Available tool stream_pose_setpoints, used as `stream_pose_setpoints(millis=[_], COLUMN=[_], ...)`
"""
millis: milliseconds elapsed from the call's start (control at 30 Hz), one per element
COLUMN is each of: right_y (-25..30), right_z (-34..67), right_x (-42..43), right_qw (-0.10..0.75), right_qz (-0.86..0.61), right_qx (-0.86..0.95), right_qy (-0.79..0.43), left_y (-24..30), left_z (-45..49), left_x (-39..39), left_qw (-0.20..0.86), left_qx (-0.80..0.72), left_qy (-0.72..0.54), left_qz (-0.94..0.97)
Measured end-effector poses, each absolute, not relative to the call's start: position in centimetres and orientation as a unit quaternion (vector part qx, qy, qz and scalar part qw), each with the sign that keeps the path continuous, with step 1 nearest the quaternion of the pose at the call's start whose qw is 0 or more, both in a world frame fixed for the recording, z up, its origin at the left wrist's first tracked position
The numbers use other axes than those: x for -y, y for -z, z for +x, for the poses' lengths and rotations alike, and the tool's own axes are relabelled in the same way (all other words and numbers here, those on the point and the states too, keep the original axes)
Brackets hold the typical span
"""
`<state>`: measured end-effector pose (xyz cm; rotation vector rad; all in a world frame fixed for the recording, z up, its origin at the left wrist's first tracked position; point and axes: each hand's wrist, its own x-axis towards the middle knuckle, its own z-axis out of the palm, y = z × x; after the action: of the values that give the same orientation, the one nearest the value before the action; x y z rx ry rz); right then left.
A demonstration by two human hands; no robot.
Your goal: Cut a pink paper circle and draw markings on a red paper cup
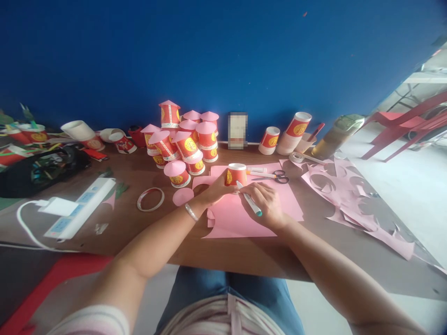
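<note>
My left hand (220, 188) is closed around the side of a red paper cup (238, 174) with a yellow emblem, held upright over pink paper (244, 216). In my right hand (263, 200) is a white marker (250, 199) with a green end, its tip at the cup's lower side. Behind my right hand lie an orange-and-white marker (262, 174) and black-handled scissors (281, 177). Several red cups with pink cone tops (188, 144) are grouped to the left, some stacked. A pink paper disc (183, 197) lies near my left wrist.
Pink paper offcuts (349, 195) spread over the right side. Stacked cups (295, 132) and a bottle (337, 135) stand by the blue wall. A tape roll (150, 199), a power strip (82, 207) and a black bag (45, 167) are on the left.
</note>
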<state>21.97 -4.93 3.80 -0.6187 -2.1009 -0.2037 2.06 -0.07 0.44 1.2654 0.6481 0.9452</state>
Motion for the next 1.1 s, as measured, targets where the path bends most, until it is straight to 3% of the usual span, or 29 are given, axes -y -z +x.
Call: stream_pose_setpoints(millis=[1100], right_y=[-3.5], right_z=[22.6], right_x=[4.3], right_qw=[0.454], right_qz=[-0.269], right_qx=[0.843], right_qy=[0.102], left_y=[0.5], left_z=[1.9], left_x=[-0.4], left_qw=[0.648], left_qx=[-0.291], left_qy=[-0.411], left_qz=[0.571])
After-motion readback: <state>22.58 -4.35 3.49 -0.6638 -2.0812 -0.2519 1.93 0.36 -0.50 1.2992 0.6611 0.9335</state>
